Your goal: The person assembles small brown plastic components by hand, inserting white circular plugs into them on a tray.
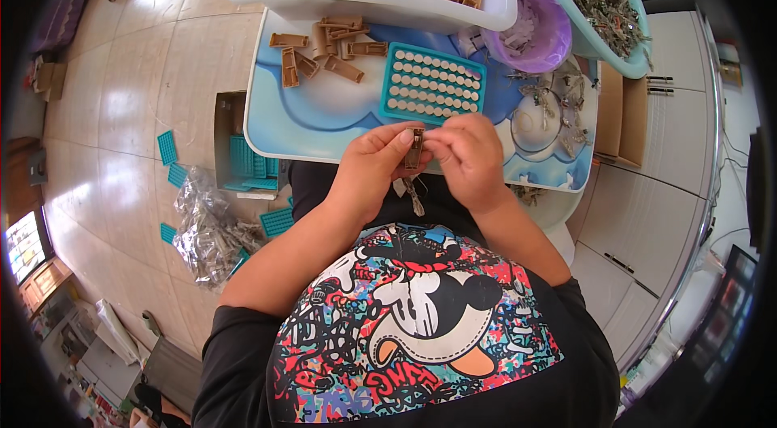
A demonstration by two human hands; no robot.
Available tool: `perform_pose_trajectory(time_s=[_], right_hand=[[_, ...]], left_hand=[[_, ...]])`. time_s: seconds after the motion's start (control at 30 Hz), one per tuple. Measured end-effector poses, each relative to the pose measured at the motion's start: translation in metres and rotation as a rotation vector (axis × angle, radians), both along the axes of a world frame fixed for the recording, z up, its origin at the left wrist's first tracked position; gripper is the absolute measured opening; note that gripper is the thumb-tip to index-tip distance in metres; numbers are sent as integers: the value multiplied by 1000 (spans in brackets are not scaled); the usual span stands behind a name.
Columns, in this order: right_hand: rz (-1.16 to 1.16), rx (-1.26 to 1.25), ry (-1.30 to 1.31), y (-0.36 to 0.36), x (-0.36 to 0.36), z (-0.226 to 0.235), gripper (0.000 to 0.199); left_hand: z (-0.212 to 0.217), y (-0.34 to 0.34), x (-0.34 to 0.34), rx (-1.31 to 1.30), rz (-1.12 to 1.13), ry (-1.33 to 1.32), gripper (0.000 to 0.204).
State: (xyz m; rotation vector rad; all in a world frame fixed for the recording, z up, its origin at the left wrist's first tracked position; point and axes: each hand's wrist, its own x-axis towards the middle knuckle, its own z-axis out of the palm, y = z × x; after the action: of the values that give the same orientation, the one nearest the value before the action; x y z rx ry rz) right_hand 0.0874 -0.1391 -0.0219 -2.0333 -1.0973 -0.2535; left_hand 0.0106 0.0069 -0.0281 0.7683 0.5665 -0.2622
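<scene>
My left hand (366, 167) grips a small brown plastic casing (413, 151) upright near the table's front edge, its open hollow side showing darker parts inside. Against the casing's right edge, my right hand (472, 159) is closed in a pinch; whatever lies between those fingertips is hidden. Below the casing dangles a thin bundle of wires or small parts (417, 200), too small to make out. Just beyond my hands sits a teal tray (385, 106) holding rows of round whitish pieces. Several loose brown casings (343, 69) lie left of the tray.
A white bin (372, 7) of brown casings stands at the back. Right of it are a purple basket (558, 39) with white bits and a pale teal tub (635, 59) of small wired parts. More wired parts (573, 96) lie at right. Boxed teal trays (247, 161) stand on the floor.
</scene>
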Motion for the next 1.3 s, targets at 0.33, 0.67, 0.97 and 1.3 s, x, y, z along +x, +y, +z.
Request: perform_pose_trajectory(time_s=[0.33,0.67,0.97,1.3], right_hand=[[-241,-157,-147,-18,22,-5,16],[-72,-8,36,4,2,6,17],[27,18,-33,5,0,2,17],[-175,-144,-130,-6,26,-5,20]], left_hand=[[7,1,2,16,-13,14,31],[0,1,0,13,-12,-20,30],[-1,0,1,55,1,29,30],[7,1,3,32,-10,24,31]])
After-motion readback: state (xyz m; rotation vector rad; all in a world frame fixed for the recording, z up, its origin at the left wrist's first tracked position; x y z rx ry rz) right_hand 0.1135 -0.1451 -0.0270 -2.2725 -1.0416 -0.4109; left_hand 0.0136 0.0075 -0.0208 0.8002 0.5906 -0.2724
